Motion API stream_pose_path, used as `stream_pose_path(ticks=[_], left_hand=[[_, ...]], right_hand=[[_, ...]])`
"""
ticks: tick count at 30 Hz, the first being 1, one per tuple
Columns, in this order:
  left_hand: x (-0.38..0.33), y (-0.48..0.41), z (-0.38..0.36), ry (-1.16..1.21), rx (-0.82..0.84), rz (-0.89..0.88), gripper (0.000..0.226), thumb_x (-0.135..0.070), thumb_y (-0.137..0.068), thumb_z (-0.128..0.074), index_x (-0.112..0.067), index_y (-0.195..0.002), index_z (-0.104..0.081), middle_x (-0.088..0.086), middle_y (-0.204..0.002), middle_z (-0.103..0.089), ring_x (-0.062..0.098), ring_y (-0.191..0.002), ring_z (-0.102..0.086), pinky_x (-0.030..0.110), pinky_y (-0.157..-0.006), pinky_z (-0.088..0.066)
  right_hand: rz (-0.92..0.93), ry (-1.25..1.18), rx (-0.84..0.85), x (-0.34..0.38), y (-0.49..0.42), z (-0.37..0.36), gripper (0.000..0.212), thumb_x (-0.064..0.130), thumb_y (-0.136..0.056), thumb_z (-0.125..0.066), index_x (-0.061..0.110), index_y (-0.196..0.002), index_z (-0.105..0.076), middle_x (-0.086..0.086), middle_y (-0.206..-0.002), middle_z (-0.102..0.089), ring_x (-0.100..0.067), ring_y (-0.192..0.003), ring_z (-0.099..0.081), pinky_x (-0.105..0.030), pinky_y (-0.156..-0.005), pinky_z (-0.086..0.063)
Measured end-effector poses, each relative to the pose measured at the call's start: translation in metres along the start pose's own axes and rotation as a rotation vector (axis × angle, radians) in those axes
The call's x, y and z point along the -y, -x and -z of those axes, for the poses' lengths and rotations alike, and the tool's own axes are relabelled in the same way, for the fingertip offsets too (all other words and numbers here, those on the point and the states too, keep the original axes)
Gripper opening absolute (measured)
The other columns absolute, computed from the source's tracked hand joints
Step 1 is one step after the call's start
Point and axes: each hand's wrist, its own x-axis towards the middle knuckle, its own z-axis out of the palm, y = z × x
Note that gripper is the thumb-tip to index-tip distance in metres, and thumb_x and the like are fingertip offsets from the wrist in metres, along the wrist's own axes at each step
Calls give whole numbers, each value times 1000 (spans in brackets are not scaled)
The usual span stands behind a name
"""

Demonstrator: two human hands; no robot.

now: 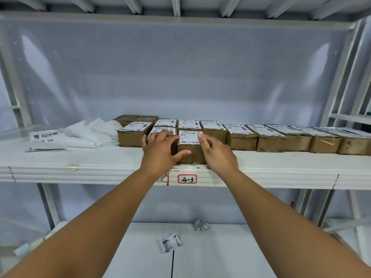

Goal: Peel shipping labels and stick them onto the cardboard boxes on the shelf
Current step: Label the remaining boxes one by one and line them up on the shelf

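White metal rack fills the view. Main shelf (100,169) runs 9 to 3 o'clock, w/ a red-framed "4-3" tag (187,178) on its front edge. Ribbed upper deck (180,19) at 12. Translucent plastic sheet (180,73) backs the bay, soft glare at 10 & 2. Uprights (339,77) at 9 & 3. Lower white shelf (220,257) at 6.

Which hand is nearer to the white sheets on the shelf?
Left. The left hand is right of the white sheets; the right hand touches the front box, farther right.
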Motion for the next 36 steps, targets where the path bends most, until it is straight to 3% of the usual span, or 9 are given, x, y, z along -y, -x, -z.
stream_pose_path(ticks=[7, 11, 14, 18, 21, 24, 29, 32, 36], left_hand=[[-1, 4, -3, -31, -47, 21, 59, -65, -81, -49, -32, -129, -52, -8, -134, -47, 16, -132, -31, 49, -112, 11], [-2, 2, -1, -48, -23, 2, 58, -65, -82, -47, -32, -129, -51, -8, -135, -47, 16, -132, -32, 46, -114, 5], [2, 1, 3, 20, -74, -55, 64, -69, -82, -45, -26, -130, -52, -4, -134, -50, 17, -131, -34, 42, -113, 0], [20, -9, 21, 144, -199, -93, 52, -50, -91, -38, -14, -122, -60, 6, -123, -60, 26, -120, -44, 36, -102, -29], [49, -24, 35, 80, -230, -65, 28, -20, -93, -52, -15, -118, -64, 7, -119, -61, 28, -117, -46, 33, -98, -33], [83, -36, 44, 28, -159, 15, 27, -9, -89, -56, -15, -113, -66, 8, -119, -60, 30, -116, -45, 37, -95, -37], [128, -46, 44, 80, -62, 105, 26, -20, -93, -54, -13, -115, -66, 6, -117, -63, 24, -108, -54, 25, -88, -35], [148, -44, 30, 53, -106, 47, 33, -29, -94, -47, -10, -112, -67, 9, -112, -66, 30, -105, -57, 32, -92, -40], [159, -42, 18, 5, -96, 42, 26, -28, -90, -58, -10, -108, -65, 10, -107, -65, 30, -104, -53, 36, -89, -43]], right_hand=[[-38, -13, 68, 3, 1, 5, 71, 78, -84, -29, 40, -144, -29, 3, -139, -52, -24, -125, -49, -41, -97, -39], [-8, -47, 50, 2, -1, 3, 69, 73, -84, -40, 33, -139, -40, 1, -142, -47, -22, -125, -48, -43, -99, -43], [44, 26, -118, 8, -1, 3, 54, 61, -87, -49, 31, -133, -47, -4, -143, -35, -24, -132, -35, -40, -103, -41], [351, 196, -247, 44, -5, 2, 28, 34, -92, -51, 22, -115, -64, 0, -137, -41, -20, -130, -32, -33, -99, -36], [434, 206, -110, 81, -17, -3, 23, 29, -93, -48, 20, -105, -65, 0, -117, -54, -19, -110, -48, -32, -83, -45], [356, 191, 93, 114, -38, -15, 20, 26, -92, -48, 19, -99, -65, 1, -101, -60, -21, -87, -54, -28, -71, -44], [274, 224, 227, 147, -93, -56, 18, 17, -84, -51, 12, -96, -64, -6, -99, -63, -25, -88, -61, -33, -78, -55], [302, 377, 318, 164, -124, -83, 15, 17, -84, -52, 10, -92, -63, -8, -97, -64, -25, -87, -59, -26, -68, -48], [356, 620, 347, 187, -159, -110, 25, 20, -89, -50, 12, -66, -45, -2, -72, -48, -25, -77, -49, -27, -66, -38]])
